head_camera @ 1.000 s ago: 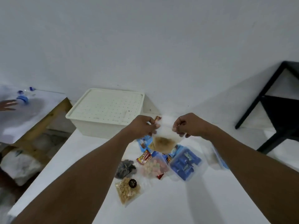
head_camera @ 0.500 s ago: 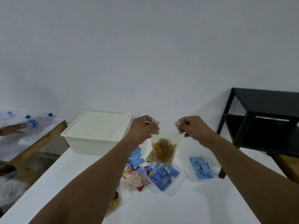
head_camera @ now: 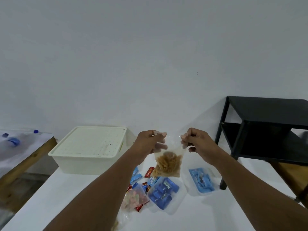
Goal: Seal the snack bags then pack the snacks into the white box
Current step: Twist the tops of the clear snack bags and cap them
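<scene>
Pinching an unlabelled snack bag top, both hands hold it above "Kalpa" packs.

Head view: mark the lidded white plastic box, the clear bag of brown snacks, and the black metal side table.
lidded white plastic box (head_camera: 90, 142), head view, centre of lid.
clear bag of brown snacks (head_camera: 168, 164), head view, on the contents.
black metal side table (head_camera: 270, 108), head view, tabletop.

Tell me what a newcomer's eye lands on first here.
The clear bag of brown snacks, held up mid-frame by its top corners between the left hand and right hand. Below it, blue-wrapped snack bags litter the white table; the lidded white box sits left.
</scene>
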A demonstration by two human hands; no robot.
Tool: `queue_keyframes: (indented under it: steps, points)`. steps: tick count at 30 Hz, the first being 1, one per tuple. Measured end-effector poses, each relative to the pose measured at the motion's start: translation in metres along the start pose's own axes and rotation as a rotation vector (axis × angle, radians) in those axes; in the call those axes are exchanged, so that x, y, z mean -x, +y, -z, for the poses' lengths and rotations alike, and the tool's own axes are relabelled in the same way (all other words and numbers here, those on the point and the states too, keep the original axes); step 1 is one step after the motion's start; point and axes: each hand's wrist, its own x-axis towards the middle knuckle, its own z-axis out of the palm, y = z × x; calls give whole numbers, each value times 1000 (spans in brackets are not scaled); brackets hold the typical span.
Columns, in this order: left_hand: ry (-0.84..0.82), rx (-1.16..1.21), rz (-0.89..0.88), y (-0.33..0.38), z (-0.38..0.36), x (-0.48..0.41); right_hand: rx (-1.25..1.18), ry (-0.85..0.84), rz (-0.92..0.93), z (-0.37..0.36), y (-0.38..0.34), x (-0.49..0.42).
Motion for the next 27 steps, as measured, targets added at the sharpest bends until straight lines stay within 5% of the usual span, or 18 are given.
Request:
queue_keyframes:
  steps: [21, 27]
  points:
    - [-104, -109, -123, 15, 54, -79, 233, 140, 151, -52, -16, -73]
    - [-16, 61, -91, 7, 64, -85, 214, 172, 155, -58, -20, -88]
